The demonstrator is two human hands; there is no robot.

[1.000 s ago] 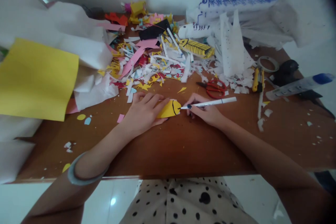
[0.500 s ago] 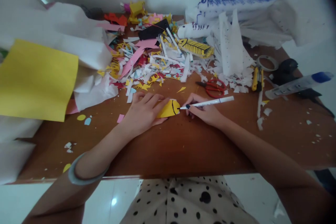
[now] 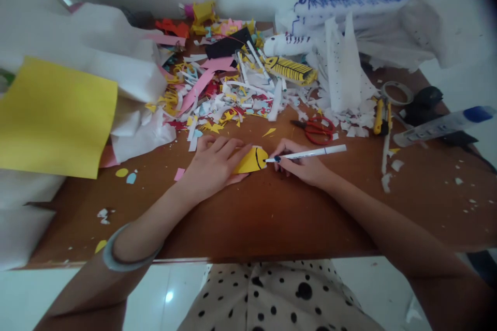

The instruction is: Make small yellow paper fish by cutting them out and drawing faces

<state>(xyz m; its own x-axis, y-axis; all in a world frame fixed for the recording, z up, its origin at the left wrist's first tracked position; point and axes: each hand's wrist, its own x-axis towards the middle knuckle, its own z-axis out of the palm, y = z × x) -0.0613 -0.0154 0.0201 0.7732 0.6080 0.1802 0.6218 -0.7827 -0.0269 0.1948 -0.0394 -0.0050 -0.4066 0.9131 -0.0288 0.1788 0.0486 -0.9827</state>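
Note:
My left hand (image 3: 218, 165) lies over a yellow paper piece (image 3: 252, 160) with a rounded right end, fingers on top and thumb along the near side, gripping it on the table. A black curved line crosses the paper near that end, and my hand hides its left part. In my right hand (image 3: 297, 164) is a slim white marker pen (image 3: 318, 151), held in a writing grip and slanting up to the right. The pen's dark tip touches or nearly touches the paper's right end, to the right of the curved line.
Red-handled scissors (image 3: 320, 130) lie just beyond my right hand. A heap of paper scraps (image 3: 229, 98) spreads behind, with a yellow striped paper figure (image 3: 293, 71) on it. Farther right are a yellow cutter (image 3: 378, 116) and a tape roll (image 3: 396, 93). A yellow sheet (image 3: 58, 119) stands at left.
The whole view has shifted very slightly. Both hands keep their grips, and the pen tip has moved only a little at the paper's right end.

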